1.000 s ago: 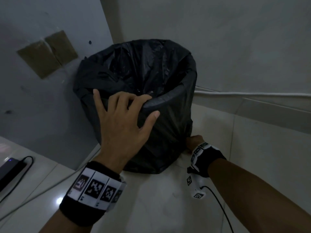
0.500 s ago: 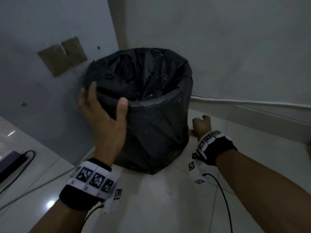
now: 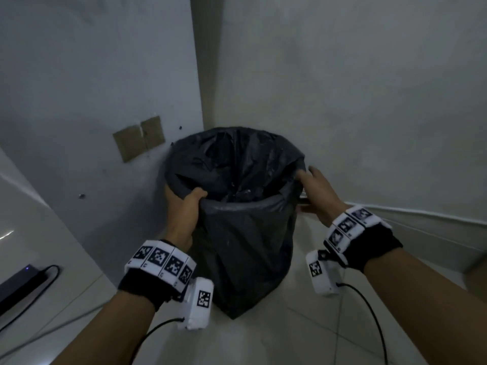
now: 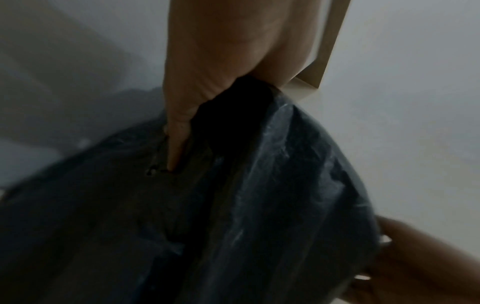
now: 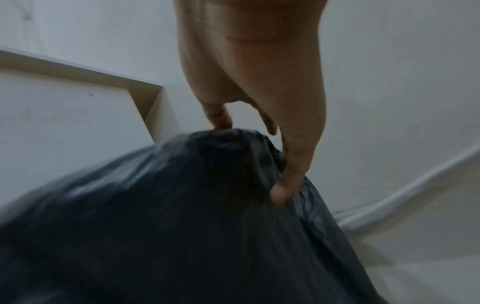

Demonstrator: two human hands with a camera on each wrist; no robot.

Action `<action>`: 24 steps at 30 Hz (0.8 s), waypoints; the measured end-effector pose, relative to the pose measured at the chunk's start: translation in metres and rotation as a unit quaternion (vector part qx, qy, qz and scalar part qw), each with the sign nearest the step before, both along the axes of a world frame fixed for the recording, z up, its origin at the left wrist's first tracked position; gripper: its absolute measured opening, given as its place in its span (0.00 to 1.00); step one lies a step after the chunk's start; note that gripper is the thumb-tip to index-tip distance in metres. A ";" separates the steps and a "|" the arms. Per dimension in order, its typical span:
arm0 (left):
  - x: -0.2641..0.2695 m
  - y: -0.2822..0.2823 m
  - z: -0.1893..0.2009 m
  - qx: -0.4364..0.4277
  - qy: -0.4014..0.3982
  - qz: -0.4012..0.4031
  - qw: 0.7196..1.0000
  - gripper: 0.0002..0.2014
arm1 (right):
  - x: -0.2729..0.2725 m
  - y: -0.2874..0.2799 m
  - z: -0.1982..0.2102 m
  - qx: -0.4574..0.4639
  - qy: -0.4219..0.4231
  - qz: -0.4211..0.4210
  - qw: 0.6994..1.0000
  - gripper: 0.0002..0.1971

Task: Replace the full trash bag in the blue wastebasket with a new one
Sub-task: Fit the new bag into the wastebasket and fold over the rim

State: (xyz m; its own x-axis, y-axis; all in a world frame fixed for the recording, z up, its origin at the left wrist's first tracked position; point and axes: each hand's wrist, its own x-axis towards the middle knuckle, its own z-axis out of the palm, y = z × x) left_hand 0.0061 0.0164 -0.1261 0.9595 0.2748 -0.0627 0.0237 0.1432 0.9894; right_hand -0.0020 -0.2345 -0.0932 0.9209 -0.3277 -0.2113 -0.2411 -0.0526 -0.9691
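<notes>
A black trash bag (image 3: 245,246) lines the wastebasket in the corner and drapes down over its whole outside, so the basket's own wall is hidden. My left hand (image 3: 184,204) grips the near-left rim, thumb hooked inside the opening and fingers outside. In the left wrist view the thumb (image 4: 179,133) presses into the bag (image 4: 246,205). My right hand (image 3: 313,191) holds the right rim. In the right wrist view my right hand (image 5: 249,158) has its thumb on top of the bag's (image 5: 182,216) folded edge and its fingertips (image 5: 283,191) dug into the plastic.
The basket stands on pale floor tiles (image 3: 290,335) against two grey walls. Brown patches (image 3: 139,139) mark the left wall. A black power strip (image 3: 18,285) with a cable lies at the far left. A white cable (image 3: 421,216) runs along the right baseboard.
My left hand slid from the front of the rim to its left side and closed on it. My right hand rose from the basket's base to the right rim. The view drew back.
</notes>
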 end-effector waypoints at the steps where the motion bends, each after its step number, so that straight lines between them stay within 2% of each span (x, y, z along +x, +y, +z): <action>1: 0.004 0.006 0.001 0.008 0.011 -0.010 1.000 0.40 | -0.002 -0.004 0.000 0.009 0.006 0.013 1.000 0.34; 3: 0.012 0.014 0.005 0.028 0.036 -0.036 0.998 0.37 | -0.002 -0.013 0.000 0.029 0.031 0.051 0.998 0.40; 4: 0.016 0.016 0.007 0.038 0.046 -0.049 0.997 0.37 | -0.002 -0.014 0.002 0.029 0.047 0.067 0.996 0.39; 9: 0.032 0.018 0.015 0.083 0.088 -0.103 0.987 0.45 | 0.003 -0.012 0.014 -0.018 0.094 0.103 0.990 0.22; 11: 0.041 0.020 0.015 0.094 0.095 -0.102 0.986 0.41 | 0.006 -0.017 0.021 -0.017 0.101 0.065 0.993 0.19; 14: 0.052 0.025 0.015 0.103 0.102 -0.109 0.983 0.35 | 0.014 -0.026 0.029 -0.011 0.079 0.006 0.997 0.22; 18: 0.058 0.031 0.013 0.125 0.087 -0.122 0.981 0.34 | 0.023 -0.018 0.027 -0.030 0.088 0.014 0.996 0.42; 19: 0.058 0.032 0.012 0.130 0.083 -0.128 0.980 0.34 | 0.025 -0.014 0.023 -0.017 0.094 0.029 0.995 0.43; 22: 0.059 0.037 0.009 0.126 0.069 -0.139 0.980 0.34 | 0.019 0.002 0.014 0.033 0.135 0.076 0.987 0.29; 24: 0.060 0.041 0.010 0.117 0.066 -0.131 0.982 0.36 | 0.015 0.007 0.013 0.024 0.151 0.085 0.985 0.30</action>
